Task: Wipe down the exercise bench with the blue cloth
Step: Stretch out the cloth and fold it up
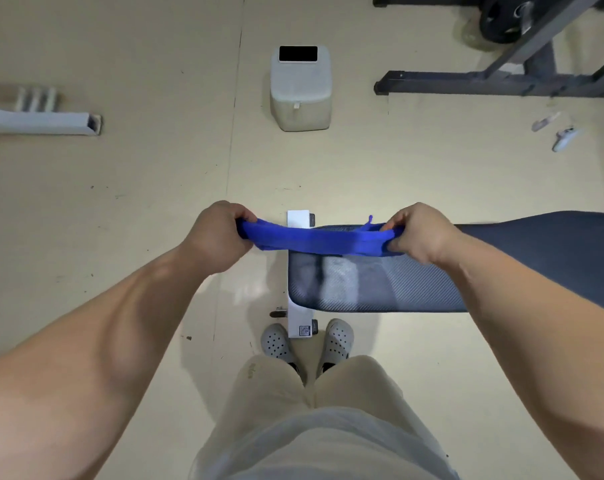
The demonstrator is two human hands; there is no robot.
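The blue cloth (317, 239) is stretched into a narrow band between both hands, held in the air above the left end of the exercise bench (380, 285). My left hand (220, 237) grips the cloth's left end, out past the bench's edge. My right hand (421, 233) grips the right end, over the dark padded top. The bench pad runs off to the right; its white base bar (298, 322) shows at the left end, by my feet.
A pale grey bin (300, 88) with a dark opening stands on the floor ahead. A dark metal rack frame (501, 81) with a weight plate fills the upper right. A white bar (40, 123) lies at the far left. Small white objects (563, 138) lie on the right.
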